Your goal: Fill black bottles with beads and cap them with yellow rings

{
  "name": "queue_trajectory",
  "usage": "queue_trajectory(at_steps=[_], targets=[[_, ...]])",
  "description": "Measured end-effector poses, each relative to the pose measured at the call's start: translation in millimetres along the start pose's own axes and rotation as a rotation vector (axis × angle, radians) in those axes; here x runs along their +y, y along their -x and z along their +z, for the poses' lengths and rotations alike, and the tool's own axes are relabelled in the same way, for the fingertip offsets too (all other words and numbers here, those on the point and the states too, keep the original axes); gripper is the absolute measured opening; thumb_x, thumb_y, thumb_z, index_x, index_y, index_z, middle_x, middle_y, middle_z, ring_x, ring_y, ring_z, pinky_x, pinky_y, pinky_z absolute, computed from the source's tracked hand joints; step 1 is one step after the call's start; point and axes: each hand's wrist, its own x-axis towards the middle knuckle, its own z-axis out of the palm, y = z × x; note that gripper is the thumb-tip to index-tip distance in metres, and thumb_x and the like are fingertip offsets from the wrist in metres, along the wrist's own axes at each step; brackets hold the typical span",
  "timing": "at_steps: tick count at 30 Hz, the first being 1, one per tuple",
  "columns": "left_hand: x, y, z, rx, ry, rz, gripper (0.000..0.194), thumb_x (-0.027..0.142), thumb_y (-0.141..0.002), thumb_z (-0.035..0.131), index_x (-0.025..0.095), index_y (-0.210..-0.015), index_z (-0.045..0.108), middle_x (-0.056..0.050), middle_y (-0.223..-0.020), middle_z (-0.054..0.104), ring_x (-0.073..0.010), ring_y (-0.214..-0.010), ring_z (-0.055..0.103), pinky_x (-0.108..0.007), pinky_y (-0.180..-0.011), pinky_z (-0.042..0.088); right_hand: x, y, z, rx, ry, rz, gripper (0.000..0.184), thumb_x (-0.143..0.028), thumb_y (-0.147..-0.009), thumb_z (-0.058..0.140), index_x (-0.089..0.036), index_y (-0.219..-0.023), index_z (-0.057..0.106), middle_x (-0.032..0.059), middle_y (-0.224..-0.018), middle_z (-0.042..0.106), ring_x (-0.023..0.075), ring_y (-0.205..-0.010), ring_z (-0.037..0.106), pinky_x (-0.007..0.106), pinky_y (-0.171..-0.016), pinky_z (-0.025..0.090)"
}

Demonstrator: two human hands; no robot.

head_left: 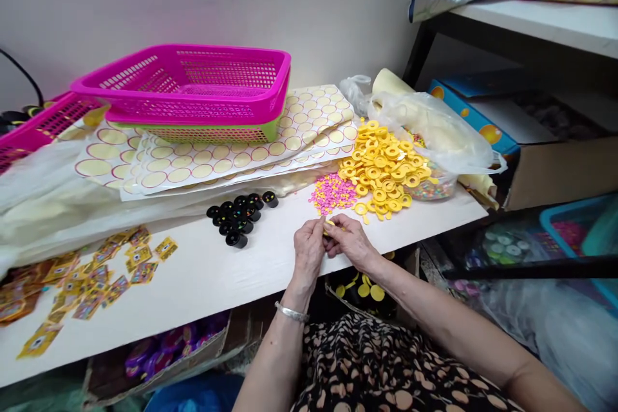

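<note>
My left hand [309, 243] and my right hand [351, 239] meet over the table's front edge. Between their pinched fingertips is a small yellow plastic piece [329, 225], mostly covered by the fingers. Just beyond lies a heap of yellow ring-shaped plastic pieces [386, 170], some with short tabs. Beside that heap is a pile of tiny pink and yellow bits [333, 193]. To the left of my hands stands a cluster of small black cups [236, 239], several with coloured bits inside.
Small gold printed packets [89, 286] are scattered at the left. A pink basket [203, 106] rests on sticker sheets [193, 174] at the back. Plastic bags [434, 122] and a cardboard box [560, 167] are on the right. Below the edge sits a box of purple items [168, 344].
</note>
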Motion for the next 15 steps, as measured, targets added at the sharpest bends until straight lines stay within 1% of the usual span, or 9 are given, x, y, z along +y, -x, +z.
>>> queue_trajectory(at_steps=[3,6,9,11,13,15], targets=[[2.2,-4.0,-3.7,-0.061,0.010,-0.040,0.037,0.047,-0.069,0.062,0.012,-0.061,0.057,0.005,-0.041,0.044,-0.0050,-0.037,0.037,-0.018,-0.037,0.027,-3.9,1.6,-3.9,-0.046,-0.007,0.022,0.035,-0.043,-0.068,0.068,-0.015,-0.081,0.051,-0.0020,-0.056,0.061,0.0089,-0.044,0.057,0.019,-0.044,0.049],[3.2,-9.4,-7.8,-0.101,-0.008,-0.096,0.037,0.047,-0.067,0.065,0.012,-0.059,0.057,0.004,-0.040,0.045,-0.0056,-0.036,0.038,-0.018,-0.036,0.027,-8.8,-0.5,-8.0,-0.071,-0.003,0.072,0.037,-0.039,-0.064,0.072,-0.013,-0.082,0.052,0.0001,-0.059,0.063,0.0092,-0.046,0.059,0.020,-0.045,0.050],[3.7,-12.0,-9.0,-0.103,-0.015,-0.113,0.035,0.045,-0.065,0.067,0.012,-0.059,0.059,0.004,-0.039,0.047,-0.0055,-0.035,0.039,-0.018,-0.037,0.027,-13.8,-2.5,-8.4,-0.067,0.005,0.112,0.039,-0.038,-0.061,0.074,-0.013,-0.082,0.054,0.0003,-0.060,0.064,0.0097,-0.047,0.059,0.021,-0.047,0.051],[4.6,-12.6,-8.1,-0.085,-0.011,-0.109,0.033,0.043,-0.065,0.068,0.012,-0.059,0.060,0.003,-0.040,0.049,-0.0054,-0.036,0.039,-0.019,-0.037,0.028,-15.9,-2.9,-6.6,-0.058,0.020,0.132,0.038,-0.037,-0.060,0.075,-0.013,-0.081,0.054,0.0002,-0.059,0.063,0.0107,-0.049,0.060,0.022,-0.047,0.051],[6.2,-13.3,-6.5,-0.064,-0.006,-0.107,0.033,0.043,-0.063,0.069,0.012,-0.057,0.060,0.003,-0.041,0.050,-0.0054,-0.036,0.039,-0.019,-0.037,0.029,-16.0,-2.6,-4.6,-0.040,0.049,0.111,0.036,-0.038,-0.062,0.074,-0.014,-0.080,0.054,-0.0005,-0.058,0.062,0.0113,-0.049,0.060,0.022,-0.046,0.050],[7.5,-14.3,-4.9,-0.058,0.002,-0.111,0.034,0.043,-0.062,0.070,0.012,-0.055,0.058,0.003,-0.041,0.049,-0.0055,-0.035,0.039,-0.020,-0.037,0.028,-13.8,-1.8,-3.6,-0.017,0.083,0.059,0.034,-0.039,-0.064,0.072,-0.015,-0.081,0.053,-0.0016,-0.058,0.061,0.0111,-0.048,0.059,0.022,-0.044,0.049]])
